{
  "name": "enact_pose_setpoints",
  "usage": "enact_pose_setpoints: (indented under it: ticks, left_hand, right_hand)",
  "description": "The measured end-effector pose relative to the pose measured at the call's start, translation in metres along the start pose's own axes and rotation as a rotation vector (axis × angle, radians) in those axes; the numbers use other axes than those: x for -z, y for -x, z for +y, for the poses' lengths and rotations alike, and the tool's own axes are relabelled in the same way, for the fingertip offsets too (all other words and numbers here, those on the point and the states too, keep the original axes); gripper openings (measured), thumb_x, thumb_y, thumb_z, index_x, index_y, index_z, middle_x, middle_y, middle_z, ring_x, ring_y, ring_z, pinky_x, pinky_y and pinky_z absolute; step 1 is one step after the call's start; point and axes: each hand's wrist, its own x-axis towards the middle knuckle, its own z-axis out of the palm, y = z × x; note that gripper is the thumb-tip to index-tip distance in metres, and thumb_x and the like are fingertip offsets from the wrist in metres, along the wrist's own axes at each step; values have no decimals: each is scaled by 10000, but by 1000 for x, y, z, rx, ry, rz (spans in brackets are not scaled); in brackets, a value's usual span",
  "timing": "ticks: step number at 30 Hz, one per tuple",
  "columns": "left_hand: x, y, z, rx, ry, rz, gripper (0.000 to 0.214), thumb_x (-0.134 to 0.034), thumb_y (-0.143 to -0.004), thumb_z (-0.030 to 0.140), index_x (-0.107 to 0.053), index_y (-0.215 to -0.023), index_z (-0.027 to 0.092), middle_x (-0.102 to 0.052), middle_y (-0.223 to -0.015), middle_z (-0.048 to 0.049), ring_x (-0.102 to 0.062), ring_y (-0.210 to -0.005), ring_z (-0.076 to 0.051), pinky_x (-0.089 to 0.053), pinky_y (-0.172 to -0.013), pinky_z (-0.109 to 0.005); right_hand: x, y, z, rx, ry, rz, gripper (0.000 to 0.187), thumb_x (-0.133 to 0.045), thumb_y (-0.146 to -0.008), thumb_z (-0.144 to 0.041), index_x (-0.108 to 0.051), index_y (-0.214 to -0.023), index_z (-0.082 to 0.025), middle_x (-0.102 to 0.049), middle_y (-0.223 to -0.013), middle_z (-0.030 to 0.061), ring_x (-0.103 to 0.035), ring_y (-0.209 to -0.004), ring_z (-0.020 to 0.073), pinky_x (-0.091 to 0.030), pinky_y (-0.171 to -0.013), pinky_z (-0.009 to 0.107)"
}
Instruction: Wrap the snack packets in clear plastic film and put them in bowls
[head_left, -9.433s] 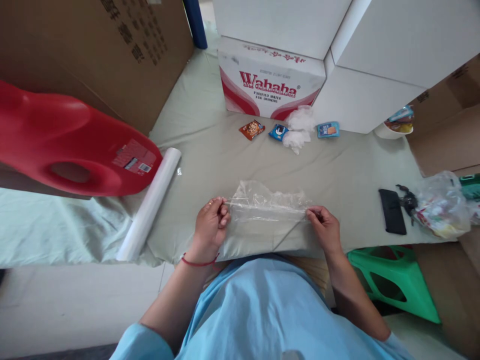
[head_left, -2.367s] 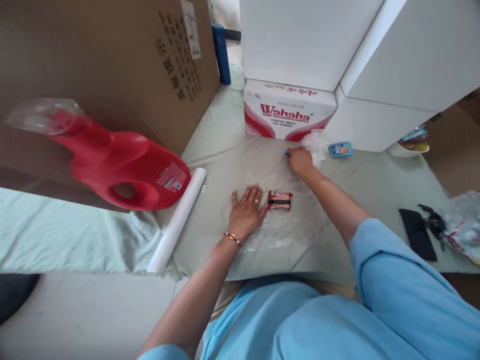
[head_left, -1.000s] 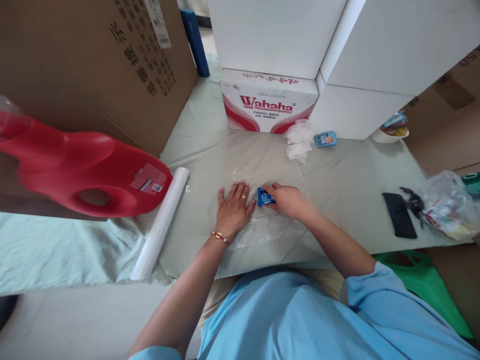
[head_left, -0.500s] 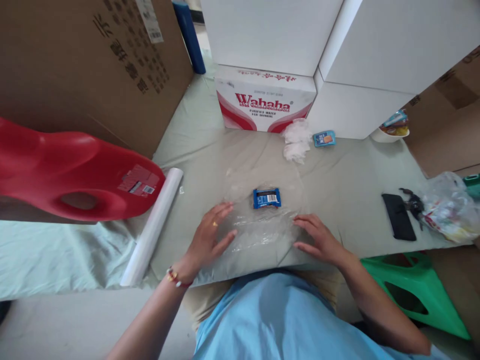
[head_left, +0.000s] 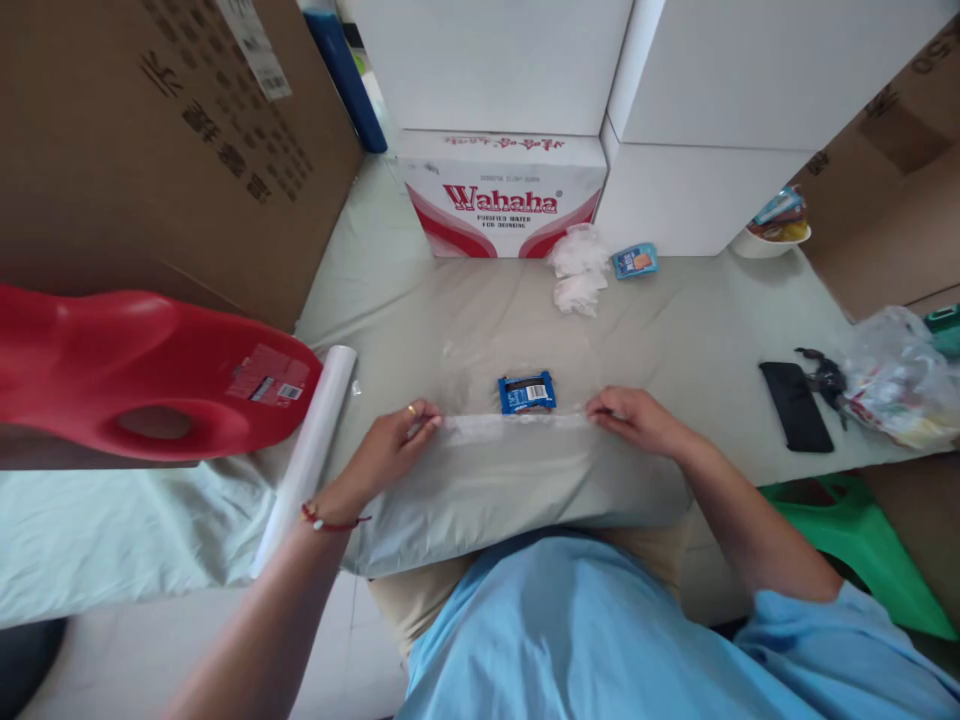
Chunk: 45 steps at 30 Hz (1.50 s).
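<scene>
- Head view: left hand [head_left: 394, 445], grip pinched on one end of the near edge of a clear plastic sheet [head_left: 480, 428]
- Right hand [head_left: 641, 422], grip pinched on the other end, the edge running between the two
- Blue packet [head_left: 525, 393] on the sheet, just beyond that edge, between the hands
- Farther back on the tabletop [head_left: 697, 340], crumpled plastic [head_left: 580, 265] beside a light-blue packet [head_left: 635, 261]

1 head-worn camera looks forward and steeply down past the wearer's blue shirt [head_left: 555, 630], fairly near the cloth-covered surface [head_left: 675, 340].
</scene>
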Motion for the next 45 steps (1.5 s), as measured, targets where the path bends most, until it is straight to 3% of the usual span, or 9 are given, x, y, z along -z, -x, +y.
enact_pose_setpoints:
  ticks: [4,8,13,17,21,26,31,38,45]
  left_hand:
    - [15,-39,4,13,23,1,340,-481,-915,543,-631,-893,239,-726,-832,-29,-660,-803,-220,-536,-785,-332]
    - [19,-69,-3,141,-59,81,233,-515,-873,403,-651,-908,217,-728,-878,-55,-670,-815,-231,-540,-829,-370]
    - [19,-53,15,246,-278,714,222,-543,-912,290,-688,-1029,169,-693,-1122,-162,-652,-1115,-330,-512,-1009,-509]
    - [-3,-12,60,-110,-399,1004,192,-571,-957,240,-702,-1089,191,-698,-1099,-141,-635,-1119,-310,-477,-1014,-506]
    - [-51,-10,99,-391,-396,625,293,-544,-924,105,-719,-1132,216,-757,-1078,-94,-662,-989,-252,-494,-865,-413]
    - [-98,-49,106,-244,-478,297,382,-531,-919,74,-719,-1230,191,-759,-1230,-121,-654,-1109,-314,-500,-882,-467]
    - [-113,-62,95,-218,-477,283,330,-521,-978,121,-731,-1229,165,-755,-1275,-128,-656,-1178,-319,-513,-926,-466]
    - [-109,-55,92,-219,-439,259,329,-563,-993,158,-737,-1260,240,-753,-1336,-82,-680,-1206,-287,-483,-1008,-474]
    - [-108,-54,86,-217,-360,265,332,-550,-974,119,-759,-1215,212,-766,-1290,-113,-702,-1201,-276,-520,-1021,-458]
  right_hand:
    - [22,-42,10,-55,-70,86,310,-556,-978,-480,-678,-942,-198,-617,-741,-9,-543,-684,146,-428,-669,255]
    - [21,-83,23,-162,47,138,267,-554,-958,-393,-703,-948,-171,-612,-706,-14,-511,-649,140,-374,-640,252]
    - [8,-99,24,-346,403,54,229,-561,-998,-286,-765,-1051,-195,-755,-925,59,-629,-803,182,-404,-709,269]
    - [18,-99,9,-391,642,73,261,-552,-1031,-292,-768,-1137,-190,-741,-1141,137,-632,-1046,264,-454,-811,313]
    - [29,-126,-14,-187,719,180,287,-520,-1046,-248,-742,-1178,-125,-707,-1189,184,-576,-1173,311,-467,-965,383]
    - [2,-182,-27,30,648,-5,449,-589,-994,-165,-604,-1442,-142,-610,-1473,138,-532,-1331,277,-438,-1099,370]
    - [-21,-205,-16,-56,653,-72,622,-690,-943,-236,-523,-1526,-98,-684,-1361,194,-582,-1289,318,-453,-1067,391]
    - [5,-208,-27,-34,481,-204,183,-665,-951,-175,-798,-1074,-152,-790,-1064,82,-685,-981,190,-438,-844,251]
    - [3,-147,-49,196,481,-218,245,-561,-1015,-186,-781,-1123,-175,-758,-998,70,-639,-880,179,-387,-767,254]
